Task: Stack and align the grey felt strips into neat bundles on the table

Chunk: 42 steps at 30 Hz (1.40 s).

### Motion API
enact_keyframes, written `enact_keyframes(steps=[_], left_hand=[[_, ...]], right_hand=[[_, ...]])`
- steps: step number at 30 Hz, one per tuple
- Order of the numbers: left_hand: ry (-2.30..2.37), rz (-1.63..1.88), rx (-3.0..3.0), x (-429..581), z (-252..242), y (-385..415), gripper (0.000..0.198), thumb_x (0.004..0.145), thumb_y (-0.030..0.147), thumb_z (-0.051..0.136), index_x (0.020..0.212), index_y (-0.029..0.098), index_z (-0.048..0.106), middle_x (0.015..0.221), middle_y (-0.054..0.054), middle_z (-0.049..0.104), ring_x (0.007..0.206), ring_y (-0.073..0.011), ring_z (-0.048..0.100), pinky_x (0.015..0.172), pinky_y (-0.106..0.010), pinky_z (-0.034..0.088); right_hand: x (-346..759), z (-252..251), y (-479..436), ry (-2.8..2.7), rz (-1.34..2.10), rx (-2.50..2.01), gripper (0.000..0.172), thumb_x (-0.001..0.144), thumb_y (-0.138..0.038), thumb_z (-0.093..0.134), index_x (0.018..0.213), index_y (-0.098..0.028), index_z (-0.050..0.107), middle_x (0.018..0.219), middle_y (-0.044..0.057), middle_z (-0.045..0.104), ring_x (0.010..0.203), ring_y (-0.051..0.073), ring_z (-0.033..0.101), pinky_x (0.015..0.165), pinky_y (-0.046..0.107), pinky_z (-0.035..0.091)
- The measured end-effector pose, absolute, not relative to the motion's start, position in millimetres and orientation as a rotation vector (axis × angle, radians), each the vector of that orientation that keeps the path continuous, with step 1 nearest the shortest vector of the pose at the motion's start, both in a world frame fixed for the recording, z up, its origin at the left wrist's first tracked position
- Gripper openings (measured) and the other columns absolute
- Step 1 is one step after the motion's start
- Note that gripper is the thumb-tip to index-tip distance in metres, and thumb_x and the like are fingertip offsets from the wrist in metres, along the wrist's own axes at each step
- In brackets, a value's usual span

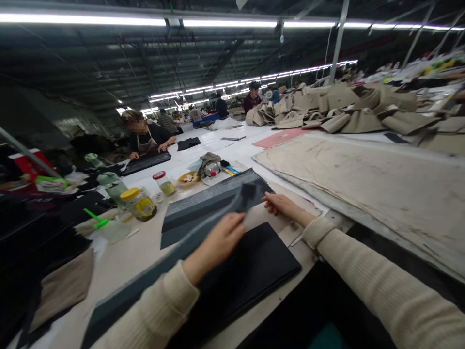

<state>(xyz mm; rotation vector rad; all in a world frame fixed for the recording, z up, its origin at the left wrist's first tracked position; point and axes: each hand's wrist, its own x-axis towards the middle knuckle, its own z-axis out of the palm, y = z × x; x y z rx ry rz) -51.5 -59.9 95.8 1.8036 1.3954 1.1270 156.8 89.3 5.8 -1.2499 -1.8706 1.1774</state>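
My left hand is closed in a pinch on a dark fabric piece. That piece has a pale edge, is smeared by motion, and is partly hidden behind the hand. Below lies a folded black fabric stack on the beige work surface. Just right of the blurred piece, my right hand has its fingers curled together; what they hold, if anything, cannot be made out. Beyond both hands a grey-and-dark fabric panel lies flat. A thin metal tool rests under my right wrist.
Left of the panel stand a yellow-lidded jar, a red-lidded jar and a green-nozzled bottle. A yellow dish sits behind. A cloth-covered board and tan pieces occupy the right. A co-worker handles black material across the table.
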Motion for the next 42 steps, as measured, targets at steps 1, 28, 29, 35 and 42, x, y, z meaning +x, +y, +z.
enact_keyframes(steps=[1,28,29,35,42], left_hand=[[1.273,0.831,1.962,-37,75,-67,0.022,0.072,0.026,0.061,0.093,0.022,0.066,0.097,-0.003,0.066,0.092,-0.0186,0.058,0.087,-0.029,0.045],[1.486,0.627,2.077,8,14,61,0.033,0.062,0.013,0.059,0.093,0.021,0.066,0.091,-0.005,0.063,0.088,-0.0219,0.057,0.084,-0.031,0.042],[1.502,0.628,2.104,11,13,62,0.033,0.063,0.014,0.059,0.095,0.020,0.065,0.092,-0.006,0.062,0.087,-0.0220,0.057,0.084,-0.031,0.041],[1.606,0.698,2.194,37,2,74,0.028,0.080,0.026,0.046,0.100,0.017,0.063,0.090,-0.008,0.060,0.084,-0.0198,0.056,0.081,-0.030,0.041],[1.601,0.808,2.341,54,-5,74,0.024,0.085,0.023,0.042,0.091,0.020,0.065,0.089,-0.006,0.061,0.086,-0.0179,0.054,0.079,-0.028,0.040]], right_hand=[[162,8,83,-1.817,1.301,-1.287,0.057,0.086,-0.053,0.026,0.096,-0.011,0.062,0.076,0.009,0.064,0.058,0.013,0.055,0.050,0.024,0.045],[233,2,30,-2.330,0.231,-1.285,0.027,0.078,-0.030,0.055,0.102,-0.019,0.062,0.094,0.009,0.058,0.090,0.020,0.054,0.082,0.034,0.042],[232,1,33,-2.350,0.199,-1.245,0.026,0.079,-0.029,0.055,0.101,-0.018,0.063,0.095,0.009,0.058,0.090,0.020,0.053,0.083,0.034,0.042],[224,-11,44,-2.289,0.182,-1.111,0.022,0.082,-0.023,0.050,0.099,-0.018,0.063,0.095,0.008,0.058,0.091,0.017,0.051,0.085,0.034,0.041],[226,-18,46,-2.253,0.187,-1.117,0.021,0.081,-0.023,0.052,0.099,-0.020,0.063,0.095,0.006,0.059,0.092,0.017,0.051,0.086,0.034,0.040]])
